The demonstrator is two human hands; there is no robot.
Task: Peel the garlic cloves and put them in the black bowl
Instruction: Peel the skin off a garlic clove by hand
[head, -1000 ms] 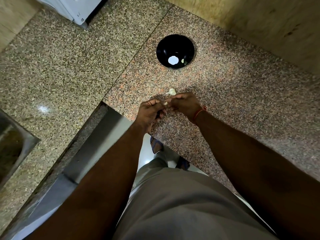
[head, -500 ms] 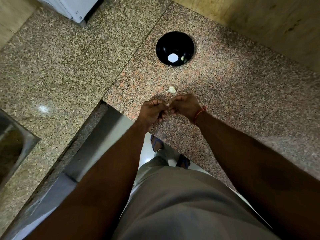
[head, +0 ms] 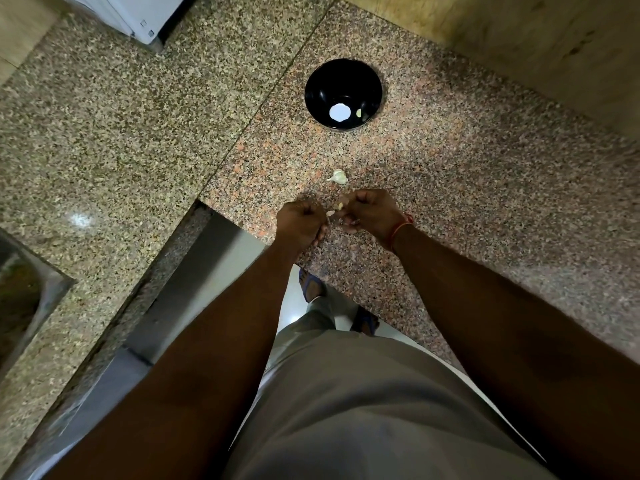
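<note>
Left hand [head: 302,221]: just left of centre frame we had it low over the desk [head: 485,188], fingers curled round a pale scrap [head: 330,213] that poked out on its right side; whether that scrap was skin or clove we could not tell.

Clove in work [head: 341,206]: at centre frame a small pale piece sat between our two hands, pinched at the tips of the right one; we judged it to be partly peeled, though it was too small to be sure.

Spare garlic [head: 338,176]: a pale piece in its skin lay on the desk just above our hands, touched by neither; we judged it to be the work left.

Black bowl [head: 320,88]: in the upper middle of the frame, well apart from the hands, it held one small pale bit [head: 359,112] beside a bright white glare, so we judged one clove done.

Right hand [head: 372,211]: just right of centre, its fingers were clenched on the clove, a red thread [head: 403,226] at the wrist.
</note>
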